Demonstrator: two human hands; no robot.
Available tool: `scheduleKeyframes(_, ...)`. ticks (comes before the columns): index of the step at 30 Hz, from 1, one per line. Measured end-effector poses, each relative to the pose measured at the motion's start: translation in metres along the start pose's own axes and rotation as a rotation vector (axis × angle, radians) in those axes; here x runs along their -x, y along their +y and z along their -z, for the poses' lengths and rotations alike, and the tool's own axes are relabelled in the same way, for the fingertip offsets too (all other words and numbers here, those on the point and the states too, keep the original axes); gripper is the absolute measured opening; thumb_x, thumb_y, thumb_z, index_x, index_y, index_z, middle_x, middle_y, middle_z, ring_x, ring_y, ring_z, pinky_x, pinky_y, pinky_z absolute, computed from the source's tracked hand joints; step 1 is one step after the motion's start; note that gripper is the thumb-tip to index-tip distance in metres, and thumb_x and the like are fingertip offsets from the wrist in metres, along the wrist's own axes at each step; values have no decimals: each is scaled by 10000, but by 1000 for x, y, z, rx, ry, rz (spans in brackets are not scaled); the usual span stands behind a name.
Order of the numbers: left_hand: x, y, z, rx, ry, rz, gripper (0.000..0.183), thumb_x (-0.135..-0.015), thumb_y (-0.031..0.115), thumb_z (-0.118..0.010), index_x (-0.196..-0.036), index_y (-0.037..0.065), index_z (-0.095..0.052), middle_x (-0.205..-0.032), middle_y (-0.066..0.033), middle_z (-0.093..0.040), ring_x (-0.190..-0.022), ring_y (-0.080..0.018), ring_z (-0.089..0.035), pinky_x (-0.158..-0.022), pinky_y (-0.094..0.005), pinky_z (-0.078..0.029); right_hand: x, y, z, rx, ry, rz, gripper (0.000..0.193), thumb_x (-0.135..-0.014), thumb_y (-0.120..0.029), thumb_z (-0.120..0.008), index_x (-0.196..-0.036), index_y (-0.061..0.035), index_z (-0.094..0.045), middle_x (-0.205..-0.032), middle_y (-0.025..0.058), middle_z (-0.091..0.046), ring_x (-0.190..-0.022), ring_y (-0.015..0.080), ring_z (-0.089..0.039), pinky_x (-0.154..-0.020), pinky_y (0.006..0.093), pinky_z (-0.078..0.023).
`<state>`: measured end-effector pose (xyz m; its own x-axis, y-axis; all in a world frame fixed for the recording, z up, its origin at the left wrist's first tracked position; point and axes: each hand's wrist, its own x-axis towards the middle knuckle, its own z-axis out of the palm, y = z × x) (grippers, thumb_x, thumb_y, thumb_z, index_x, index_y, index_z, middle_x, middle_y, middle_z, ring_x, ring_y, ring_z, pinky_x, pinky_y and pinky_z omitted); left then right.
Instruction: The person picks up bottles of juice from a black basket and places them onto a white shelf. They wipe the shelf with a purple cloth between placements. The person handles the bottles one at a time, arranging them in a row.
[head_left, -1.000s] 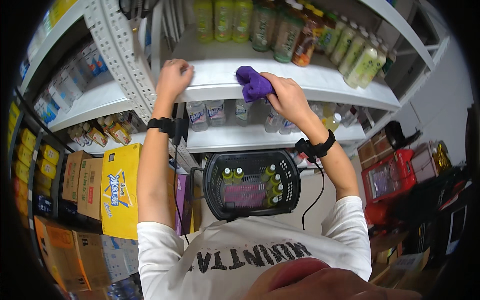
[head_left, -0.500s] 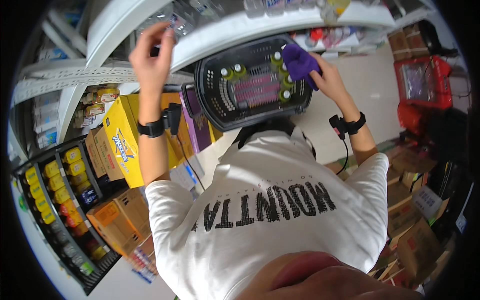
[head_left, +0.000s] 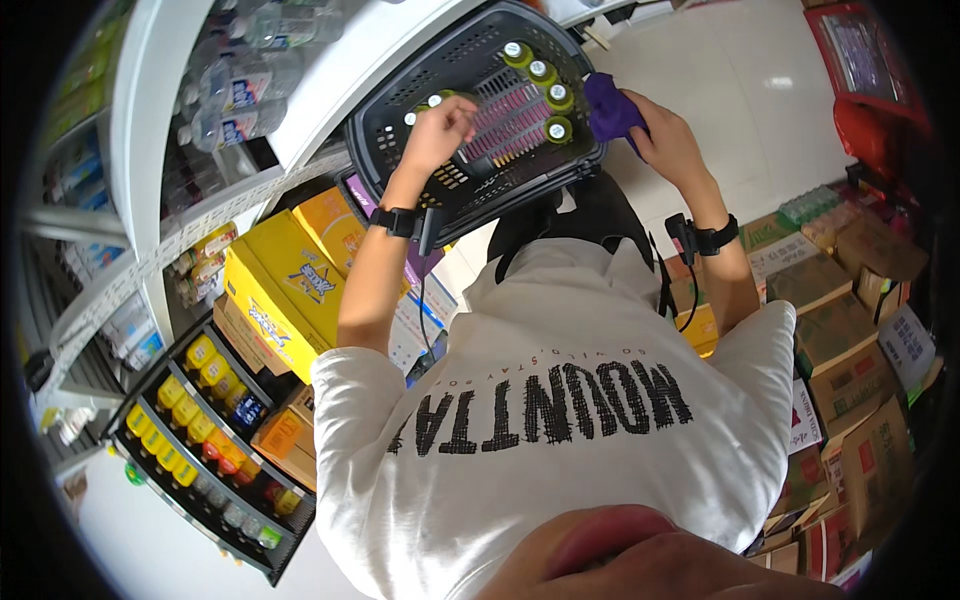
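Over the left part of a black plastic shopping basket (head_left: 375, 175) hovers my left hand (head_left: 440, 135). Its fingers are loosely bent and slightly apart, with nothing visible in them. Next to it, partly covered, stand bottles with white caps (head_left: 434, 101). On the basket's right side stand several more green bottles (head_left: 541, 72) with white caps. My right hand (head_left: 668, 140) grips a bunched purple cloth (head_left: 613, 112) at the basket's right rim.
A white shelf (head_left: 350, 75) with clear plastic bottles (head_left: 235, 95) lies at the left. Yellow cartons (head_left: 285, 295) and a black rack (head_left: 205, 405) of small packs stand below it. Stacked cardboard boxes (head_left: 850, 340) fill the right side, with a red item (head_left: 870, 140) beyond.
My left hand has moved from the shelf bottles to above the basket. The view has shifted, with the basket now higher in it. My right hand still holds the purple cloth.
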<state>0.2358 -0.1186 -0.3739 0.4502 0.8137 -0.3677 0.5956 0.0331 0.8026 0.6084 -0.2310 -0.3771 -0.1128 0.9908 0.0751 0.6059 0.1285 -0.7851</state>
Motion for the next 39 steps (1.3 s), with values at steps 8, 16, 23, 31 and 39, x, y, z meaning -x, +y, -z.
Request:
scheduleKeyframes(8, -87, -83, -116, -272, -573, 67, 328, -938, -32, -503, -1230, 18, -645, -989, -89, -684, -929, -173, -646, -867, -313, -516, 37, 6, 8, 44, -11, -157, 560, -844, -31, -650, -1396, -60, -561, -1188, 225, -692, -1047, 427, -660, -906, 476, -541)
scheduleKeyframes(16, -117, -75, -166, -506, -717, 103, 495, -902, 178, -602, -1391, 107, -590, -1282, -291, -657, -1209, -454, -619, -1012, -482, -486, 77, -3, 18, 107, 29, -233, 548, -821, -37, -676, -1361, -51, -584, -1156, 213, -700, -1030, 412, -667, -922, 475, -542)
scheduleKeyframes(23, -129, -111, -171, -337, -741, 272, 342, -892, 261, -687, -1198, 108, -692, -1150, -197, -725, -1062, -351, -698, -943, -419, -524, 87, -9, 22, 136, 48, -206, 550, -805, -17, -659, -1349, -55, -598, -1166, 197, -705, -1049, 394, -675, -946, 465, -545)
scheduleKeyframes(31, -73, 22, -32, -643, -370, -196, 189, -876, 173, -755, -992, 97, -627, -983, -140, -687, -894, -351, -692, -783, -443, -549, 43, -33, 46, 40, 17, -16, 573, -812, -24, -679, -1377, -65, -590, -1215, 179, -697, -1087, 385, -655, -959, 459, -527)
scheduleKeyframes(39, 64, 218, 92, -831, 363, -630, 221, -961, 262, -699, -1036, 61, -648, -930, -132, -698, -767, -328, -685, -677, -411, -541, -76, -109, 29, -575, 49, 357, 647, -848, 83, -600, -1479, -26, -504, -1411, 171, -620, -1274, 289, -615, -1109, 385, -451)
